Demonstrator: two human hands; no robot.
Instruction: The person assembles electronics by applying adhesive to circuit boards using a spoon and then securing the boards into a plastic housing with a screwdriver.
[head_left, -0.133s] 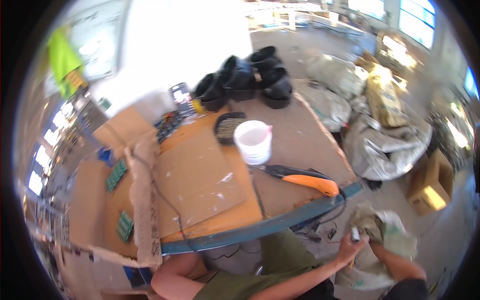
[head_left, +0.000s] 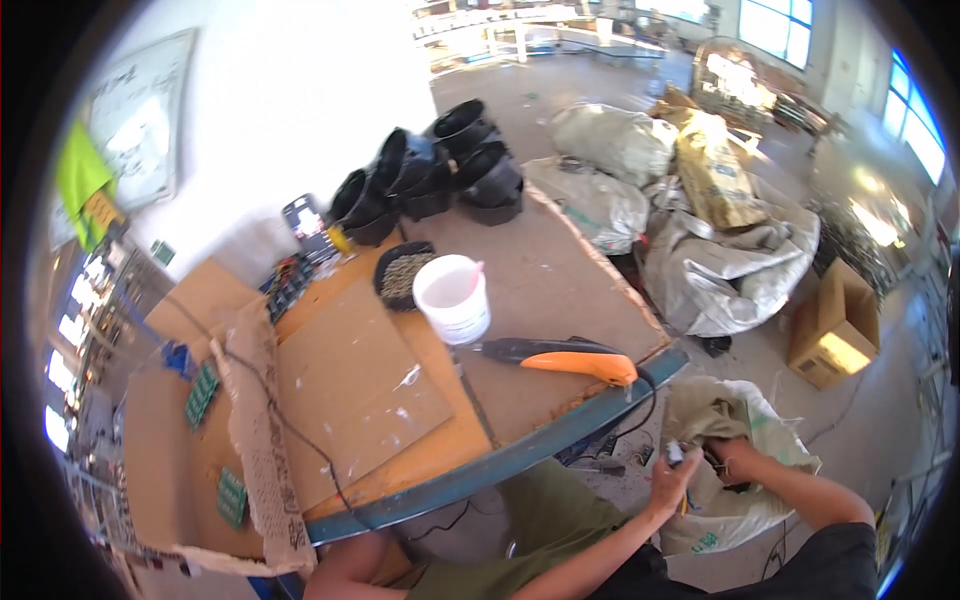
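While the left hand (head_left: 670,484) is curled around a small pale object (head_left: 676,454) at a white sack's (head_left: 705,528) left rim, the right hand (head_left: 735,457) reaches into the sack, too hidden to tell its grip. An orange-and-black tool (head_left: 578,361) lies by the worktop's (head_left: 575,285) near right corner.

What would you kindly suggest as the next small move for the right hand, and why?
I'd probably draw the right hand up out of the whitish sack: it reaches into the open mouth, while the left hand holds a small pale thing close by.
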